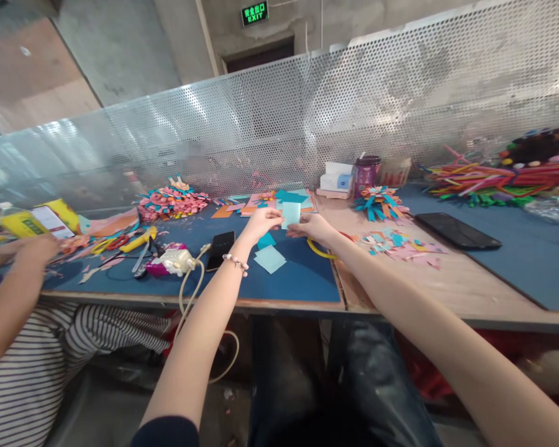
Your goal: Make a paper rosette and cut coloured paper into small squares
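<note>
Between my two hands is a small light-blue paper square (291,215), raised a little above the blue mat. My left hand (264,222) pinches its left edge, and a beaded bracelet circles that wrist. On the right edge, the fingers of my right hand (313,228) are closed on the same paper. Below them a pale blue paper sheet (270,259) lies on the mat (302,282), beside a darker teal piece (265,241). Just behind the held paper, teal sheets (289,196) rest on a stack of coloured paper.
A phone (220,249) and a white power strip (177,259) with its cord lie left. Paper scraps (395,242), a black tablet (456,230) and a lidded cup (367,174) are right. A co-worker's hand (37,251) is far left. A perforated metal screen (261,124) stands behind.
</note>
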Tool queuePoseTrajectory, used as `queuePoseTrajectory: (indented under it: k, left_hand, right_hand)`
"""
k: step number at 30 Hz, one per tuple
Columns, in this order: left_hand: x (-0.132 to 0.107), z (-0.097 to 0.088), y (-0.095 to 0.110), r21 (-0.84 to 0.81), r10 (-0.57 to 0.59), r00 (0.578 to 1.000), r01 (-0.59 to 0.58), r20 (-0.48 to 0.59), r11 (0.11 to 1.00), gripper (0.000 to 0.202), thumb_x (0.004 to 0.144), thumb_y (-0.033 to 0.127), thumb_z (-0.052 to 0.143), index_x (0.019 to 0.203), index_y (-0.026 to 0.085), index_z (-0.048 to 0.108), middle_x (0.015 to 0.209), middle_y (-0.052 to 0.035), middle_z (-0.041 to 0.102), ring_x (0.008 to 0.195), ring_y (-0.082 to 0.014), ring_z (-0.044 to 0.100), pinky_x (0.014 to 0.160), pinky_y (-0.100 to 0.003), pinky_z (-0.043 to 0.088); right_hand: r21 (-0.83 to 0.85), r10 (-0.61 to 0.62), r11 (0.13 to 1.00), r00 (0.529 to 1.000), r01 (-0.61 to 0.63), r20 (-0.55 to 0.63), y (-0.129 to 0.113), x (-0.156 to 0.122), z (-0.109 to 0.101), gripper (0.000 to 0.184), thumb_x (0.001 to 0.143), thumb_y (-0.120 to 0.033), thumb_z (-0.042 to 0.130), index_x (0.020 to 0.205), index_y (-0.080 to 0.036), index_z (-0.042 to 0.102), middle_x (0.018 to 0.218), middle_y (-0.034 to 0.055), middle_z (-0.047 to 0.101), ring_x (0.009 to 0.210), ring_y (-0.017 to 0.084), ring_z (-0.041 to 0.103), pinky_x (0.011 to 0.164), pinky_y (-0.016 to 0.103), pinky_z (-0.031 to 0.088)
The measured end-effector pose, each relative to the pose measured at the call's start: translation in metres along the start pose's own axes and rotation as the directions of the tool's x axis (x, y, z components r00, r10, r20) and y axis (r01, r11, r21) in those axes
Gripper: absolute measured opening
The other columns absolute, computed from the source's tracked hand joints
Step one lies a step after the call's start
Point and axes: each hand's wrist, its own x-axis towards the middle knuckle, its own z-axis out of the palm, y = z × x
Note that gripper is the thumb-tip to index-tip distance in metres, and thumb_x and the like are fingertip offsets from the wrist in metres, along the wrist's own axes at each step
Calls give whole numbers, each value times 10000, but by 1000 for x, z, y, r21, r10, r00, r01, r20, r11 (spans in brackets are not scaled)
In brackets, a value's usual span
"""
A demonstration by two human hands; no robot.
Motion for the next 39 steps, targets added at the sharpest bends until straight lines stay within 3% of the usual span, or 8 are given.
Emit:
queuePoseTrajectory:
  k: [18, 32, 39]
  left_hand:
    - [2, -9, 0, -36, 21, 1000, -21, -4, 999, 214, 693, 191, 725, 862, 100, 630, 832, -74, 666, 699, -127, 621, 692, -292, 517]
    - [1, -9, 1, -67, 5, 998, -1, 57, 998, 247, 668, 194, 752, 860, 90, 637, 797, -72, 670, 683, -120, 624, 711, -293, 517]
    - [1, -8, 0, -64, 13, 997, -8, 79, 998, 249, 649, 212, 762, 838, 93, 651, 768, -58, 663, 696, -128, 625, 729, -303, 515]
  right_hand:
    - [-18, 72, 997, 997, -72, 32, -17, -12, 3, 179, 684, -186, 791, 764, -92, 662, 769, 140, 733, 686, 216, 714, 649, 307, 615]
    - [-76, 27, 997, 999, -24, 30, -24, -15, 0, 230, 662, -221, 809, 839, -110, 713, 800, 100, 736, 751, 197, 713, 642, 243, 606]
    - [-93, 54, 994, 999, -54, -5, -29, -17, 1, 195, 661, -211, 810, 768, -88, 703, 710, 102, 723, 686, 189, 708, 640, 256, 609]
